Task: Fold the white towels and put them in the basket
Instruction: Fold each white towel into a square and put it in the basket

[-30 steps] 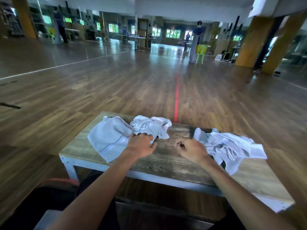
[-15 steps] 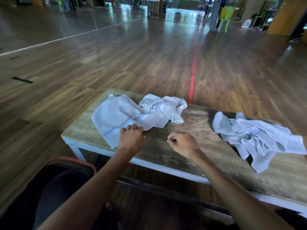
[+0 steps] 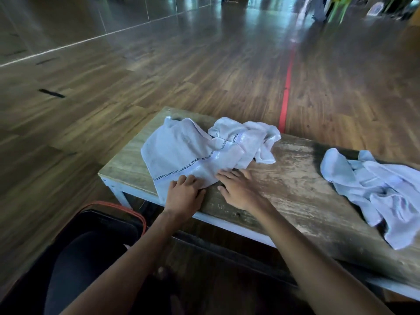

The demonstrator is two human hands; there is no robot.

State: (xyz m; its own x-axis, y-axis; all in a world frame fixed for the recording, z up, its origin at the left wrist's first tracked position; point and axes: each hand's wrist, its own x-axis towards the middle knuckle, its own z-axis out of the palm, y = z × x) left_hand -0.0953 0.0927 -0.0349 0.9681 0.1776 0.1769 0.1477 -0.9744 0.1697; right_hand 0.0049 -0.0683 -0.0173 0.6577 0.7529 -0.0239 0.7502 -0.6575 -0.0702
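I see two white towels on the table (image 3: 295,183). The towel (image 3: 181,153) at the left end is partly spread, its striped band running across it and its far right part bunched up. The second towel (image 3: 372,189) lies crumpled at the right end, well apart from the first.

My left hand (image 3: 184,197) sits on the near corner of the towel. The fingers (image 3: 181,181) are bent down onto the cloth and the thumb lies along the hem. I cannot tell whether it pinches the cloth or only presses on it.

My right hand (image 3: 238,189) lies flat on the wood just beside it. Its fingers are straight and spread, their tips touch the towel's near edge, and it holds nothing.

The basket (image 3: 109,203), dark with an orange rim, stands on the floor at the near left corner of the table, beside my left forearm. Its inside is in shadow, so I cannot tell what it holds. Neither towel is in it.
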